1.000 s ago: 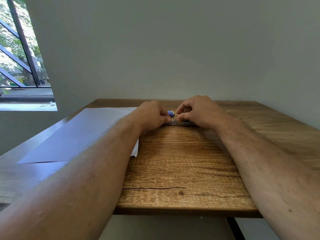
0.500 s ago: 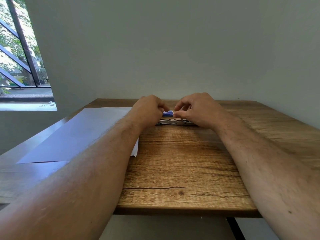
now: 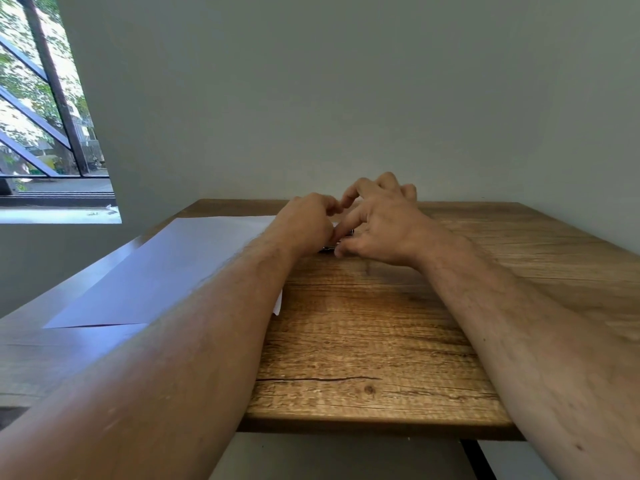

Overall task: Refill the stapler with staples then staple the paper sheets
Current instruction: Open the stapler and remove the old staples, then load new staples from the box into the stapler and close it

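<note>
Stapler (image 3: 327, 248) lies on the wooden table (image 3: 363, 341) at its far middle, nearly hidden between the touching hands, left hand (image 3: 306, 225) curled over it, right hand (image 3: 379, 220) fingers spread above, grip unclear, paper sheets (image 3: 166, 268) left.

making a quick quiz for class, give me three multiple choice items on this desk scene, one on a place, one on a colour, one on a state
1. Where do the paper sheets lie?
A. under the left forearm
B. right of the right hand
C. on the floor

2. What colour is the table?
A. white
B. brown wood
C. black

3. How is the left hand?
A. flat on the paper
B. hanging off the table
C. curled over the stapler

Answers: 1 A, the forearm crosses them; 2 B, wood grain shows; 3 C, its fingers curl over the metal part.
</note>
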